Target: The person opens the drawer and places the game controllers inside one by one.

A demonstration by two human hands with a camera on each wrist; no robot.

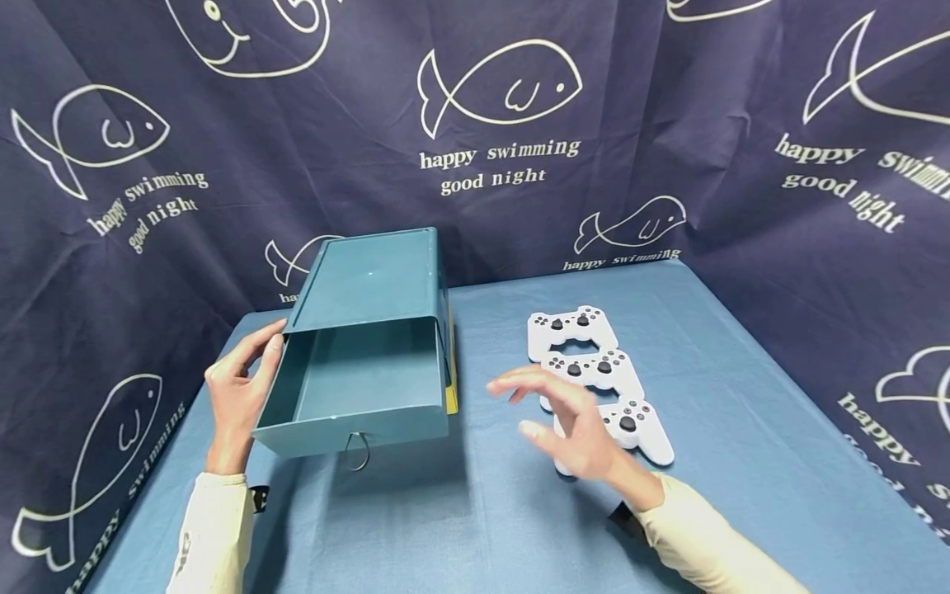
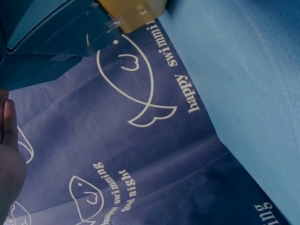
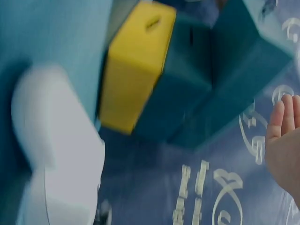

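A teal drawer cabinet [image 1: 364, 280] stands left of the middle in the head view, its upper drawer [image 1: 312, 437] pulled out towards me. From the drawer's front hangs a thin metal ring [image 1: 367, 459]. My left hand [image 1: 239, 384] touches the cabinet's left side near the drawer opening, fingers extended. Over the nearest of three white game controllers, my right hand [image 1: 575, 425] hovers with spread, slightly bent fingers and holds nothing. It partly covers that near controller [image 1: 655, 437]. Behind it lie the middle controller [image 1: 627, 381] and the far controller [image 1: 539, 340] in a row.
A yellow lower section [image 3: 136, 65] shows beneath the teal cabinet. Blue cloth [image 1: 490, 511] covers the table. Dark blue curtains [image 1: 505, 223] with white fish drawings and lettering enclose the back and both sides.
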